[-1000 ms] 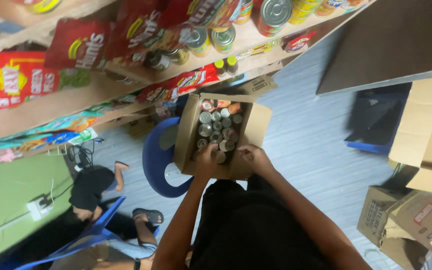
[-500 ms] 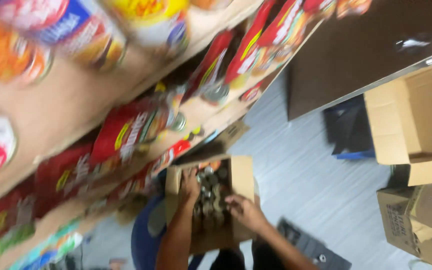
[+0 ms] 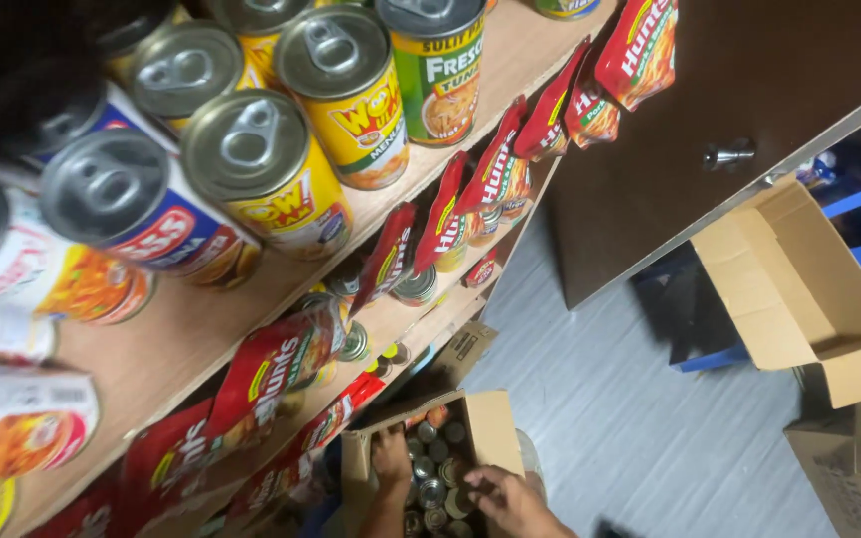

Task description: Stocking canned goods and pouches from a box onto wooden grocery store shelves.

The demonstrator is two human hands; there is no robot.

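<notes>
Both hands in a box of cans

The open box (image 3: 490, 423) sits low beside the shelf (image 3: 191, 339). The left hand (image 3: 391, 456) grips its near wall, fingers closed on the cardboard; the right hand (image 3: 508, 498) rests among the cans (image 3: 434, 468), fingers curled, hold unclear.

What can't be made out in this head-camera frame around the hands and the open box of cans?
- Left hand: fingers dip among the cans; whether it grips one is hidden.
- Right hand: palm faces down, so any can under it is covered.
- Cardboard box: its lower part is cut off by the bottom edge.
- Can labels in the box: too small to tell apart.
</notes>
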